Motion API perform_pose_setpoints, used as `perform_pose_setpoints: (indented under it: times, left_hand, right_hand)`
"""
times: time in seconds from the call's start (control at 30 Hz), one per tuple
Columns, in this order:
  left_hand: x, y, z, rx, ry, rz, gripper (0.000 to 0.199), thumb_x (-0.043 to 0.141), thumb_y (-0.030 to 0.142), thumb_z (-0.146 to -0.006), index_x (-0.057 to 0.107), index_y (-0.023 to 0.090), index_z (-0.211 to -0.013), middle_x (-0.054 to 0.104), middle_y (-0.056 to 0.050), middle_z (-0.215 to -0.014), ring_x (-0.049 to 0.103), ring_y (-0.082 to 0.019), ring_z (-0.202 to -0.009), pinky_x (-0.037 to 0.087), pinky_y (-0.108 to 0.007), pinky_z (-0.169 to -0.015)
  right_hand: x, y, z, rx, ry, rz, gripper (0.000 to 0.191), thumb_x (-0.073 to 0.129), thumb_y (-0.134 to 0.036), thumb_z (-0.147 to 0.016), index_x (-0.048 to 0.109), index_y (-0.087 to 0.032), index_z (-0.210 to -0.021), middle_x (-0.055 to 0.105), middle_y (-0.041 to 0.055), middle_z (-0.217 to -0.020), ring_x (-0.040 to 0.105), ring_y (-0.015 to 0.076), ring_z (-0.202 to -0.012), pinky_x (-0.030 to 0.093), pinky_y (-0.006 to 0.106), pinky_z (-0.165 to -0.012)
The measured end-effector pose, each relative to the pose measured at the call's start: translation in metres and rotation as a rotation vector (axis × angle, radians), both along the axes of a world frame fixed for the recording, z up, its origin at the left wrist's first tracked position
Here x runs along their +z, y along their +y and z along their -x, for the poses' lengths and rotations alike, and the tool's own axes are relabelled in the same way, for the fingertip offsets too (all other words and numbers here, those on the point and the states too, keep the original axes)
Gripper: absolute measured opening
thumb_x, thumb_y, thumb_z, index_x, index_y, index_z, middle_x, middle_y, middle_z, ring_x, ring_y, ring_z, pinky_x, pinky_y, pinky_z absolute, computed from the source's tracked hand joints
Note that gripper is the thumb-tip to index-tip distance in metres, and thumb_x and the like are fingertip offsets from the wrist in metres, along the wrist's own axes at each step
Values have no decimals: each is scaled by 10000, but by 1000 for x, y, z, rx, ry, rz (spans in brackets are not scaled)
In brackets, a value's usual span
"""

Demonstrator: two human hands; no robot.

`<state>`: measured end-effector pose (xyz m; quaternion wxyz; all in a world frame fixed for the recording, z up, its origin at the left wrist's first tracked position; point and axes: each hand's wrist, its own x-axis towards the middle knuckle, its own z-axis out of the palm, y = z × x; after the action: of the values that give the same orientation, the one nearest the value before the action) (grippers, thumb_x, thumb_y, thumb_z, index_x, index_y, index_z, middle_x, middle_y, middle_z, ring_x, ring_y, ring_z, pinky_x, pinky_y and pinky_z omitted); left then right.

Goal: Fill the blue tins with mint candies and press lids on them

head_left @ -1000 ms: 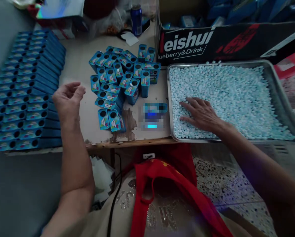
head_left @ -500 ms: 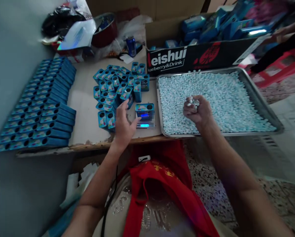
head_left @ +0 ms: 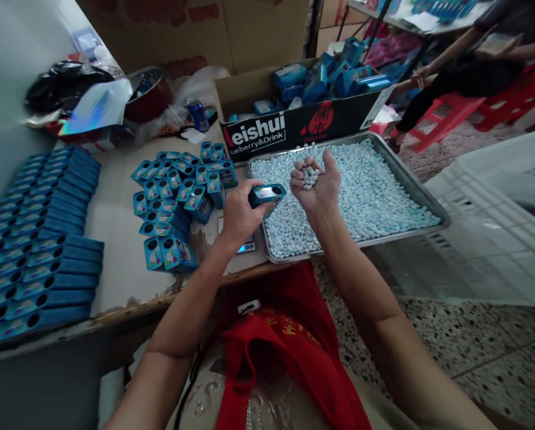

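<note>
My left hand grips a small blue box with a hole in its top, held above the left edge of the metal tray. Cupped palm up, my right hand holds several pale candies over the tray. Pale blue and white candies fill the tray. Partly hidden under my left wrist, a small scale has a lit display. Left of it stand grouped blue boxes with open holes on top.
Rows of blue boxes stand at the far left. Behind the tray is a carton of blue boxes. A can and a red pot are at the back. A person sits at the upper right near red stools.
My left hand has taken the box off the scale and moved it right, to the tray. My right hand has turned its palm up and opened somewhat. The view has shifted right.
</note>
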<state>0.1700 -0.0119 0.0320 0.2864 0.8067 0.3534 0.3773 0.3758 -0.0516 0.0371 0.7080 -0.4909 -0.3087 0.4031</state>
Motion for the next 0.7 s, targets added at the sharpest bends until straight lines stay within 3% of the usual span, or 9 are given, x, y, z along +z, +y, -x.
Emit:
perform_pose_setpoints:
  times: [0.13, 0.27, 0.4, 0.53, 0.63, 0.7]
  left_hand:
    - [1, 2, -24, -16, 43, 21, 436, 1004, 184, -746, 790, 254, -1119, 834, -37, -1071, 776, -260, -972, 607, -366, -893]
    - [1, -1, -35, -22, 64, 43, 413, 996, 195, -761, 793, 255, -1116, 833, -33, -1059, 775, -264, -964, 598, -381, -899]
    - [-1, -4, -38, -11, 80, 67, 422, 1006, 198, -754, 792, 253, -1114, 829, -36, -1057, 774, -267, -973, 594, -388, -909]
    - [-6, -3, -33, -12, 31, 91, 423, 1008, 189, -750, 780, 261, -1098, 827, -24, -1050, 768, -254, -969, 595, -369, -893]
    - [-11, 1, -14, -6, -60, 161, 440, 984, 143, -747, 762, 257, -1109, 810, -11, -1013, 763, -231, -931, 607, -343, -864]
    - [-15, 3, 8, 11, -148, 212, 448, 949, 114, -758, 746, 254, -1132, 797, -4, -1019, 768, -214, -929, 619, -324, -866]
  right_hand:
    - [21, 8, 10, 36, -124, -42, 488, 665, -786, -968, 584, -314, -869, 428, -15, -714, 521, 198, -668, 381, 315, -544]
    - [21, 12, 23, 34, -178, -54, 434, 724, -762, -972, 683, -330, -946, 438, -16, -699, 531, 191, -646, 391, 320, -525]
    - [5, 15, 17, -61, -172, -52, 498, 627, -814, -1003, 650, -326, -907, 390, -16, -680, 516, 201, -640, 408, 331, -547]
    - [-19, 19, -20, -124, -27, -7, 510, 556, -770, -1036, 507, -313, -812, 298, -37, -654, 471, 202, -612, 451, 332, -563]
    - [-40, 15, -50, -160, 62, 69, 513, 578, -671, -1036, 365, -296, -756, 280, -51, -649, 442, 182, -591, 495, 308, -567]
    - [-53, 6, -59, -91, 38, 111, 508, 607, -600, -1019, 311, -286, -751, 318, -49, -667, 439, 168, -589, 497, 289, -550]
